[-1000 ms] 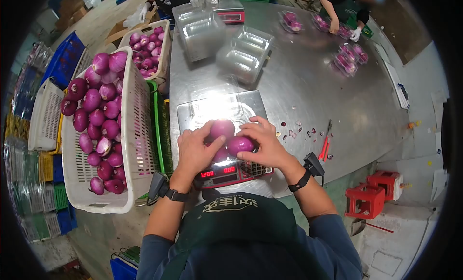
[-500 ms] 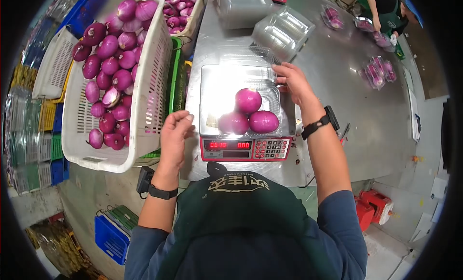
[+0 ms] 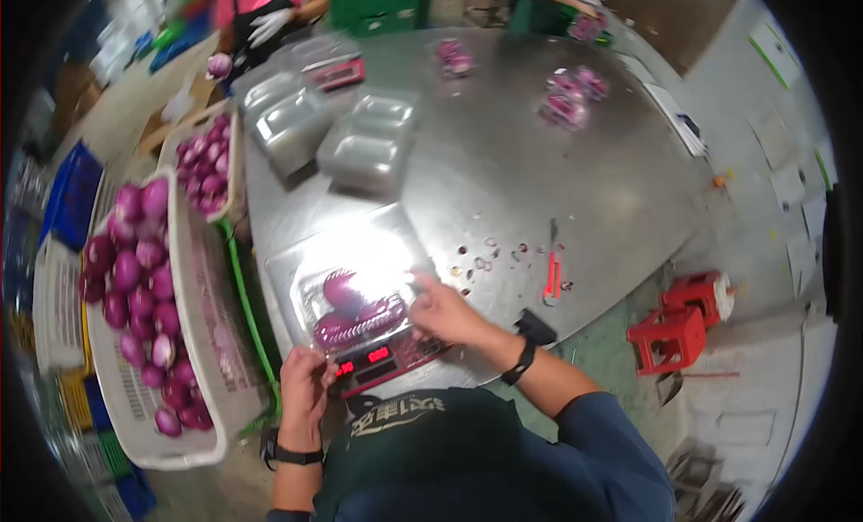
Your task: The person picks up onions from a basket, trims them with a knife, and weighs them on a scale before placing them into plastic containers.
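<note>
Red onions (image 3: 340, 289) sit inside a clear plastic clamshell box (image 3: 308, 286), whose lid appears folded down over them. The box rests on the metal pan (image 3: 395, 230) of a red digital scale (image 3: 378, 371) with lit red digits. At the box's right edge is my right hand (image 3: 445, 315), its fingers closed on the rim. My left hand (image 3: 306, 378) has its fingers pinched at the front left corner, just left of the display. Blur and glare hide the exact finger contact.
To the left stands a white crate (image 3: 202, 342) of loose onions, with another crate (image 3: 235, 154) behind. Stacked clear boxes (image 3: 369, 149) are beyond the scale. A red-handled knife (image 3: 553, 275) and onion scraps lie right. Packed onions (image 3: 568, 100) sit farther back; two co-workers stand beyond.
The clamshell's raised lid has come down over the onions. My right hand has moved from the lid's far side toward the near right edge; the left now touches the corner. The view has turned.
</note>
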The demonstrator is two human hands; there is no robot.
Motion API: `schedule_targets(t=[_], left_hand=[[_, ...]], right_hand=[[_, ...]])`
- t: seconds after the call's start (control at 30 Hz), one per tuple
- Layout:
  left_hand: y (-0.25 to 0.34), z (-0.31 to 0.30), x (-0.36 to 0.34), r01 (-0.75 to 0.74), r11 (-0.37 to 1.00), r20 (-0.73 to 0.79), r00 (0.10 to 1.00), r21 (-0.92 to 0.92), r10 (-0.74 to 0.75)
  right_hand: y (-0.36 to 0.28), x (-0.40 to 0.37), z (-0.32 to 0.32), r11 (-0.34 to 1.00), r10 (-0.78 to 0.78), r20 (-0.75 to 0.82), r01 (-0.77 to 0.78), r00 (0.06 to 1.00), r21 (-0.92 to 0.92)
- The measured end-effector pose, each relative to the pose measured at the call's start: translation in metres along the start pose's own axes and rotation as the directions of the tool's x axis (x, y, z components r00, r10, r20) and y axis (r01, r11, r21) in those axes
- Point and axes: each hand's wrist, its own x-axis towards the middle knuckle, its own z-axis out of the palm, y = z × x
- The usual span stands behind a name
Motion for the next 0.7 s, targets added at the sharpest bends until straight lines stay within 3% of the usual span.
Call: schedule_targets(t=[0.03, 0.17, 0.3, 0.37, 0.43, 0.5, 0.57, 0.67, 0.7], left_hand=[[0.002, 0.003, 0.002, -0.020, 0.999, -0.032, 0.999, 0.027, 0.021], [0.003, 0.007, 0.012, -0.065, 0.990, 0.035, 0.998, 0.123, 0.061], [0.001, 0.030, 0.014, -0.098, 0.985, -0.019, 0.995, 0.140, 0.102], [-0.004, 0.036, 0.016, -0.087, 0.977, -0.012, 0.996, 0.195, 0.091], [-0.010, 0.048, 0.019, -0.089, 0.977, -0.003, 0.996, 0.193, 0.091], [-0.015, 0.063, 0.022, -0.068, 0.955, 0.013, 0.998, 0.288, 0.068], [-0.024, 0.080, 0.027, -0.060, 0.948, 0.038, 0.998, 0.311, 0.051], [-0.029, 0.115, 0.029, -0.047, 0.916, 0.069, 0.997, 0.398, 0.021], [-0.031, 0.123, 0.030, -0.052, 0.916, 0.073, 0.997, 0.398, 0.025]], right_hand=[[0.007, 0.001, 0.004, 0.990, 0.081, -0.048, -0.075, 0.996, 0.118], [0.024, -0.002, 0.000, 0.992, 0.043, -0.070, -0.035, 0.997, 0.119], [0.025, -0.010, -0.028, 0.985, 0.106, 0.022, -0.108, 0.994, 0.135], [0.030, -0.013, -0.048, 0.995, 0.048, -0.008, -0.049, 0.999, -0.084], [0.016, -0.018, -0.062, 0.987, 0.129, -0.029, -0.132, 0.991, -0.094], [0.003, -0.024, -0.069, 0.990, 0.138, -0.036, -0.137, 0.990, 0.031], [0.027, -0.014, -0.074, 0.994, 0.104, -0.077, -0.106, 0.992, -0.015], [0.037, -0.008, -0.098, 0.991, 0.076, -0.186, -0.054, 0.980, 0.122], [0.044, -0.008, -0.104, 0.956, 0.080, -0.228, -0.009, 0.970, 0.294]])
